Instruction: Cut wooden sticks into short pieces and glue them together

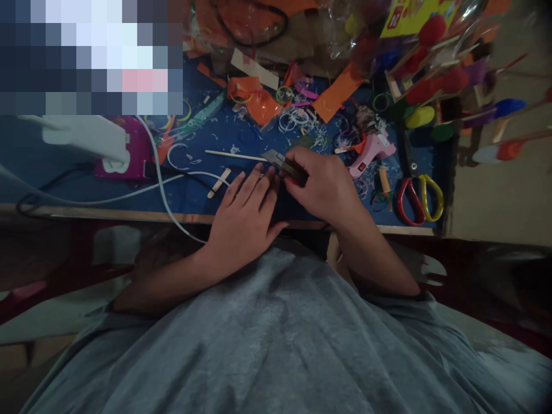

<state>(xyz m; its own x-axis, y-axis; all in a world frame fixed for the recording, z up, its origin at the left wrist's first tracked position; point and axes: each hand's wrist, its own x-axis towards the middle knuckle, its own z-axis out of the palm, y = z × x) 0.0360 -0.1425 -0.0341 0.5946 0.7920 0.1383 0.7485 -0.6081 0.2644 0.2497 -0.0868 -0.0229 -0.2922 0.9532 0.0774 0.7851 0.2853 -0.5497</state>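
Observation:
My right hand (323, 181) is closed around a utility knife (272, 157), whose blade points left. The blade meets the right end of a thin wooden stick (233, 154) lying on the blue tabletop. My left hand (248, 210) lies flat with its fingers stretched out, the fingertips just below the blade and the stick. Whether those fingertips touch the stick, I cannot tell. Beside the left hand's fingers is a short flat piece of craft stick (219, 183).
To the right are a pink glue gun (373, 150) and scissors (414, 192) with red and yellow handles. A magenta power block (138, 150) with a white plug and cables stands at left. Orange scraps (338, 92) and white shavings litter the back; colourful stick crafts (444, 86) crowd the right.

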